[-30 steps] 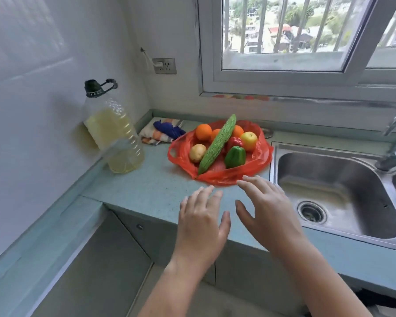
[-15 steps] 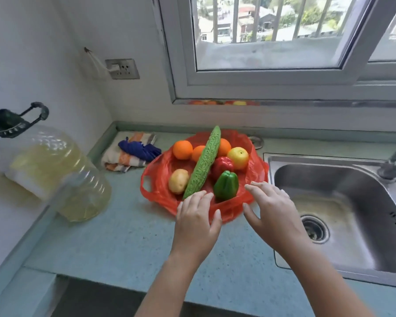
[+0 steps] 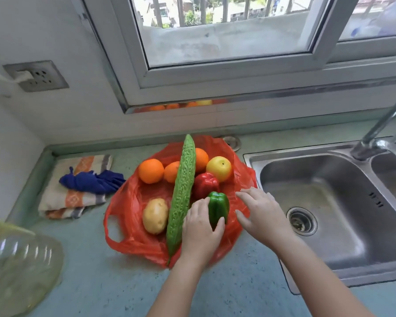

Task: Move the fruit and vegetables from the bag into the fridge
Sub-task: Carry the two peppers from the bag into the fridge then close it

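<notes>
The left hand (image 3: 200, 229) curls round the green pepper (image 3: 218, 208), fingers on the pepper's left flank and thumb hooked under its near end. The right hand (image 3: 261, 213) is spread, fingers straight, just right of the pepper over the right edge of the red bag (image 3: 128, 202); whether its fingertips touch the plastic I cannot tell.

The bag lies opened flat on the pale green surface (image 3: 101, 282) with all the produce on it. Touching the left hand's outer side is a long bitter gourd (image 3: 182, 195) that runs away from the person. Left of the gourd sits a potato (image 3: 155, 215). Just beyond the left hand's fingertips is a red pepper (image 3: 205, 185), and farther on a yellow fruit (image 3: 219, 168) and three oranges (image 3: 151, 171).

Right of the right hand is a steel sink (image 3: 329, 202) with its tap (image 3: 375, 143). Well left of the left hand lie a striped cloth (image 3: 78, 202) with a blue cloth (image 3: 92, 181) on it, and nearer the person a blurred clear bottle (image 3: 16, 266) of yellowish liquid.
</notes>
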